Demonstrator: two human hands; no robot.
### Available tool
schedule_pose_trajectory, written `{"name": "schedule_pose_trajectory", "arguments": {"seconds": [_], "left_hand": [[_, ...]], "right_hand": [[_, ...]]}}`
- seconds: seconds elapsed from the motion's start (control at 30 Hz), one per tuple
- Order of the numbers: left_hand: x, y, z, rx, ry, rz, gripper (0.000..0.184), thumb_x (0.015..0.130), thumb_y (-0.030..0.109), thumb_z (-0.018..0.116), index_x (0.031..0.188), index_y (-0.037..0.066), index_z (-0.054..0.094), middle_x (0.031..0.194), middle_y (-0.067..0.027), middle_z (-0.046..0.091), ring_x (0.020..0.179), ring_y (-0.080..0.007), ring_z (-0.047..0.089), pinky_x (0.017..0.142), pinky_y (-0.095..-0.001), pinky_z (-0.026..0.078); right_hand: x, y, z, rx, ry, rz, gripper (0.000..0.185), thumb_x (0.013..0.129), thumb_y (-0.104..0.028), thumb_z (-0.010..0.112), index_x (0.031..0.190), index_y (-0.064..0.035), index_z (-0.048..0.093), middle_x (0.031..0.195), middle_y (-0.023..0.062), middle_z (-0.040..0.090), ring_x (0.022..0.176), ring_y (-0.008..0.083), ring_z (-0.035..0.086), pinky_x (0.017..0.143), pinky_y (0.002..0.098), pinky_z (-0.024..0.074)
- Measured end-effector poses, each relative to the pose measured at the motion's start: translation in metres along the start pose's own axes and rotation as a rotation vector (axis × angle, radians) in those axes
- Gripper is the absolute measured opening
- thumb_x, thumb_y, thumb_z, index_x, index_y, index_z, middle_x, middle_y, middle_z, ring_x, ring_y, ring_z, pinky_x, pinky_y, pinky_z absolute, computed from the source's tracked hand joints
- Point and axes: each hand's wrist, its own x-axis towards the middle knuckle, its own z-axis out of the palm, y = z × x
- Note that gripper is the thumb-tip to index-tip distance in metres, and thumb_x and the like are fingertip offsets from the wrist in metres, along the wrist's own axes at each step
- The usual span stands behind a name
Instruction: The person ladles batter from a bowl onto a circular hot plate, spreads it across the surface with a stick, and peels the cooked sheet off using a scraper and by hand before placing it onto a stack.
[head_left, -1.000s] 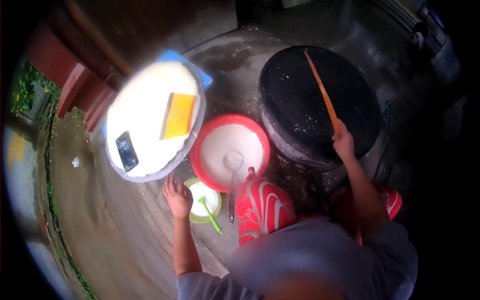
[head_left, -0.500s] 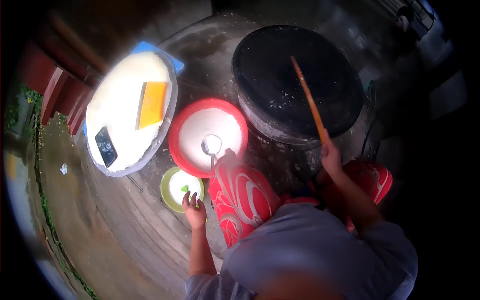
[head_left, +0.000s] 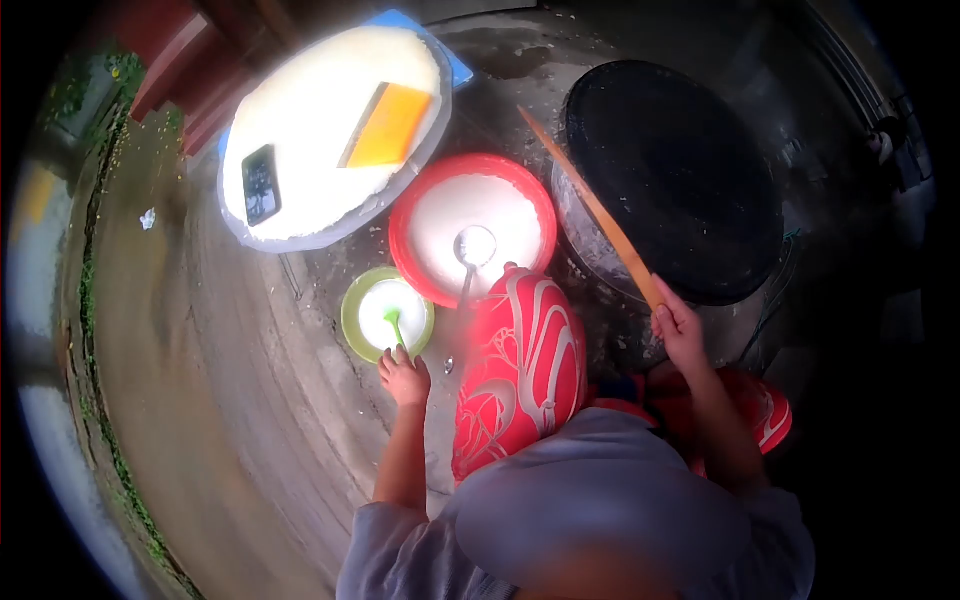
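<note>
My left hand has its fingertips closed at the handle of a small green utensil. The head of that utensil rests in white liquid inside a green bowl. In my right hand is a long, flat wooden stick, gripped near its lower end. The stick slants up and left across the near-left rim of a large round black-topped thing. Beside my knee, a red basin holds more white liquid, with a metal ladle resting in it.
A large oval tray with a white covering stands at the upper left. On it lie a yellow-orange block and a phone. A blue board shows beneath it. A red patterned trouser leg is next to the basin.
The view has shifted, so the vessels sit further right. The wooden stick now leans more to the left, over the black top's rim. My left hand has drawn back along the green utensil.
</note>
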Motion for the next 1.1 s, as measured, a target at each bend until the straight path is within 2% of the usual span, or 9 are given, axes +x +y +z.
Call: {"name": "schedule_pose_trajectory", "arguments": {"seconds": [0.1,0.13,0.23,0.37,0.43,0.77,0.83,0.97,1.1], "left_hand": [[0.005,0.007,-0.003,-0.027,-0.199,-0.291,0.057,0.079,0.031,0.060,0.126,0.008,0.039,0.128,-0.0140,0.035,0.119,-0.0337,0.034,0.084,-0.0507,0.040],[0.006,0.003,0.006,0.000,-0.263,-0.319,0.062,0.079,0.034,0.061,0.130,0.009,0.035,0.128,-0.0126,0.032,0.116,-0.0317,0.038,0.080,-0.0474,0.045],[0.015,-0.026,0.051,-0.185,-0.297,-0.273,0.043,0.079,0.010,0.054,0.118,-0.001,0.040,0.125,-0.0180,0.032,0.091,-0.0376,0.056,0.076,-0.0400,0.050],[0.029,-0.011,0.007,-0.301,-0.355,-0.469,0.028,0.082,0.014,0.044,0.102,-0.003,0.052,0.098,-0.0252,0.059,0.083,-0.0399,0.059,0.075,-0.0457,0.048],[0.026,-0.018,0.013,-0.397,-0.224,-0.510,0.028,0.084,0.020,0.042,0.090,-0.002,0.058,0.086,-0.0265,0.061,0.081,-0.0420,0.058,0.074,-0.0468,0.047],[-0.030,0.009,-0.043,-0.703,-0.122,-0.392,0.031,0.090,0.023,0.047,0.086,-0.004,0.060,0.072,-0.0251,0.059,0.071,-0.0431,0.055,0.063,-0.0436,0.043],[-0.021,0.001,-0.013,-0.703,-0.152,-0.417,0.030,0.090,0.023,0.047,0.086,-0.004,0.060,0.073,-0.0257,0.058,0.072,-0.0434,0.055,0.064,-0.0435,0.044],[0.015,-0.037,0.025,-0.622,-0.085,-0.587,0.031,0.087,0.024,0.047,0.079,-0.002,0.061,0.076,-0.0259,0.059,0.077,-0.0438,0.057,0.066,-0.0483,0.046],[0.015,-0.048,0.024,-0.320,-0.271,-0.355,0.038,0.087,0.033,0.049,0.093,-0.002,0.059,0.089,-0.0255,0.060,0.085,-0.0390,0.058,0.074,-0.0441,0.046]], "right_hand": [[0.024,-0.084,-0.007,-0.113,-0.101,-0.177,0.038,0.085,0.000,0.053,0.122,-0.0084,0.053,0.078,0.0007,0.058,0.065,0.0046,0.048,0.060,0.0195,0.0407],[0.030,-0.107,-0.002,-0.189,-0.185,-0.369,0.039,0.080,0.000,0.058,0.117,-0.0069,0.056,0.086,0.0080,0.066,0.064,0.0113,0.058,0.059,0.0224,0.0442],[0.040,-0.163,0.029,-0.482,-0.452,-0.548,0.037,0.076,-0.004,0.062,0.113,-0.0059,0.059,0.092,0.0139,0.066,0.069,0.0210,0.064,0.061,0.0264,0.0477],[0.057,-0.184,0.123,-1.122,-0.583,-0.589,0.021,0.077,-0.013,0.059,0.095,-0.0062,0.066,0.086,0.0132,0.065,0.078,0.0283,0.063,0.067,0.0347,0.0501],[0.080,-0.166,0.180,-1.331,-0.688,-0.542,0.018,0.077,-0.015,0.058,0.091,-0.0064,0.067,0.083,0.0125,0.065,0.078,0.0287,0.063,0.068,0.0368,0.0503],[0.132,-0.101,0.284,-1.114,-0.844,-0.232,0.026,0.075,-0.016,0.057,0.100,-0.0145,0.066,0.095,0.0106,0.064,0.088,0.0257,0.062,0.078,0.0347,0.0478],[0.133,-0.096,0.281,-1.118,-0.883,-0.142,0.029,0.075,-0.028,0.062,0.102,-0.0188,0.066,0.096,0.0118,0.063,0.089,0.0287,0.059,0.079,0.0358,0.0460],[0.142,-0.107,0.257,-1.044,-0.867,-0.221,0.029,0.075,-0.025,0.062,0.103,-0.0148,0.065,0.098,0.0102,0.064,0.090,0.0254,0.061,0.079,0.0341,0.0469],[0.131,-0.165,0.189,-1.140,-0.773,-0.414,0.033,0.075,-0.032,0.065,0.103,-0.0133,0.064,0.087,0.0103,0.064,0.084,0.0264,0.061,0.075,0.0363,0.0463]]}}
